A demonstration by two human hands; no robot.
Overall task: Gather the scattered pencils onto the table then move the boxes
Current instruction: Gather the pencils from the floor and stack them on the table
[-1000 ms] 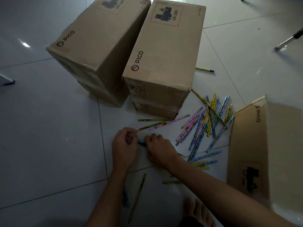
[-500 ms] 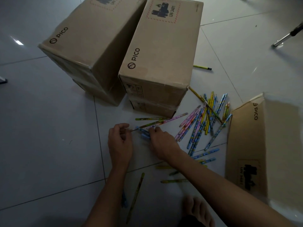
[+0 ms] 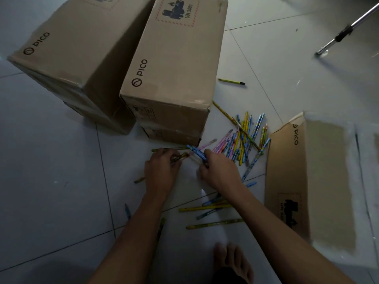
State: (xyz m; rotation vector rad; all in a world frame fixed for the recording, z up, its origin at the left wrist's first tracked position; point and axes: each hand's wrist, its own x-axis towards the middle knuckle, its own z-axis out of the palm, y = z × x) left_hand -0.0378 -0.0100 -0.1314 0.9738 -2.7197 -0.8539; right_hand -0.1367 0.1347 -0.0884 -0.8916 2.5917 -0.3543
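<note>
At frame centre, the left hand [image 3: 162,173] grips several pencils [image 3: 179,157] and the right hand [image 3: 220,171] pinches blue pencils [image 3: 196,153], beside the pile [image 3: 244,140] on the floor [image 3: 51,181] between boxes [image 3: 174,78].

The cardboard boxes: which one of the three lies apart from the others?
The box on the right, beside the pencil pile. The left box and middle box stand touching each other.

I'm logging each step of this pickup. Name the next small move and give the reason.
Probably pass the blue pencils from the right hand into the left hand, which already grips a few, freeing the right for the big pile beside the middle box.
</note>
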